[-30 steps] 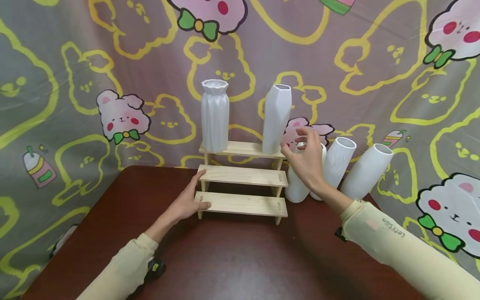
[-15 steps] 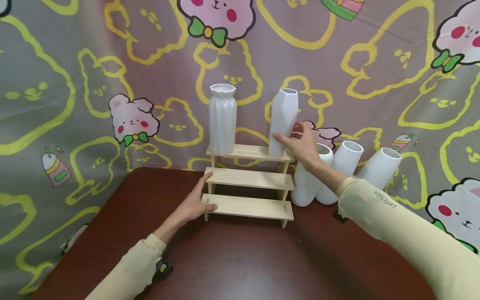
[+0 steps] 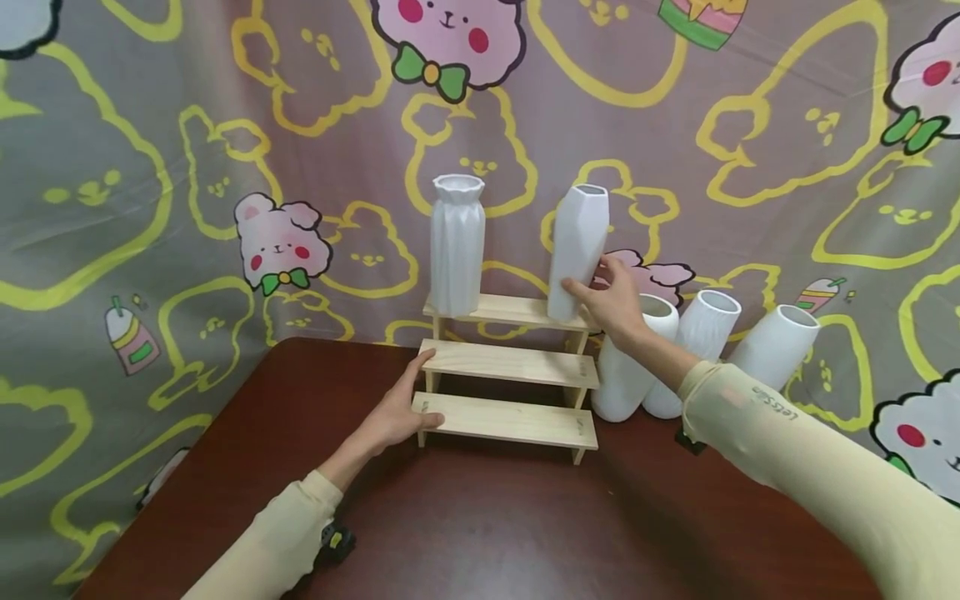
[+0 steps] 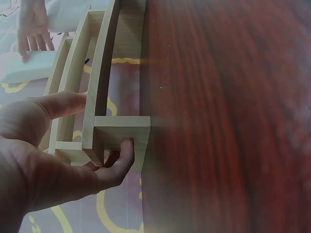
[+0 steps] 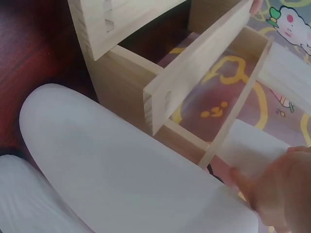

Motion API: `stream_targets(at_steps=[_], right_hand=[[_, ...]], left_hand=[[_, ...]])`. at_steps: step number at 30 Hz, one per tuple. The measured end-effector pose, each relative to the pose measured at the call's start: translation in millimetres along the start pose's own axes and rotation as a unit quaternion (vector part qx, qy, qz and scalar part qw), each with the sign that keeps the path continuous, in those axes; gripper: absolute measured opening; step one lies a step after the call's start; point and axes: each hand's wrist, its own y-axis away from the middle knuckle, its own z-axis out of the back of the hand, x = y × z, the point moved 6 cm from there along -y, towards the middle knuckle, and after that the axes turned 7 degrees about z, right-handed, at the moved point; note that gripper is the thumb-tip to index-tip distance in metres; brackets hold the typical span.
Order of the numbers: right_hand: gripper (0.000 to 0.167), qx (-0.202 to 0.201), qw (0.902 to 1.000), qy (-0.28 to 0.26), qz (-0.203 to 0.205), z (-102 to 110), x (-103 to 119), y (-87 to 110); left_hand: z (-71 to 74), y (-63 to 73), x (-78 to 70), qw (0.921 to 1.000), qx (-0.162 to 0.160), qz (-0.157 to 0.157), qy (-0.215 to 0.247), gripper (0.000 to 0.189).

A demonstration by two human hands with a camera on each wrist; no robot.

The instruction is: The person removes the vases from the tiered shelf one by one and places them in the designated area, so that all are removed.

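Observation:
A three-step wooden display stand (image 3: 510, 367) rests on the table. My left hand (image 3: 396, 417) grips its left end, thumb over the lowest step; in the left wrist view a finger (image 4: 127, 158) curls against the side board. On the top step's right end stands a white faceted vase (image 3: 579, 246). My right hand (image 3: 618, 304) holds its lower part, thumb on the front face and fingers round the right side, partly hidden. A white pleated vase (image 3: 457, 246) with a wavy rim stands upright on the top step's left end.
Right of the stand are three more white vases: a smooth one (image 3: 618, 392) nearest, a textured one (image 3: 708, 321), then another smooth one (image 3: 780, 342). They appear tilted in the head view. A patterned curtain (image 3: 360, 150) hangs behind the dark red table (image 3: 480, 517).
My right hand has come from just right of the faceted vase to holding it. The left hand keeps its place on the stand. The head view has shifted, moving the scene rightward and slightly down.

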Motion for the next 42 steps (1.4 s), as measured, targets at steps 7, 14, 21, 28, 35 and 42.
stream_targets(at_steps=[7,14,21,28,35,42], right_hand=[[0.069,-0.009,0.9999,0.000,0.012,-1.0,-2.8,0.9],[0.065,-0.017,0.9994,0.010,0.030,2.8,-2.5,1.0],[0.063,-0.013,0.9985,0.030,0.045,6.4,3.4,4.7],[0.061,0.000,0.9975,0.026,0.067,5.5,11.6,13.6],[0.059,0.008,0.9968,0.005,0.080,10.0,20.2,28.4],[0.059,-0.005,0.9967,0.029,0.076,25.9,27.5,47.9]], left_hand=[[2.0,2.7,-2.7,1.0000,-0.003,0.008,0.002,0.108],[1.2,1.1,-3.8,1.0000,0.000,0.003,0.006,0.109],[0.8,-0.3,-4.8,0.9999,0.001,0.010,0.004,0.108],[0.2,1.9,-1.7,0.9997,0.001,0.023,0.004,0.108],[0.0,2.6,-0.2,0.9998,-0.001,0.020,0.005,0.109],[-0.3,1.8,-3.4,0.9999,-0.006,0.014,-0.001,0.109]])
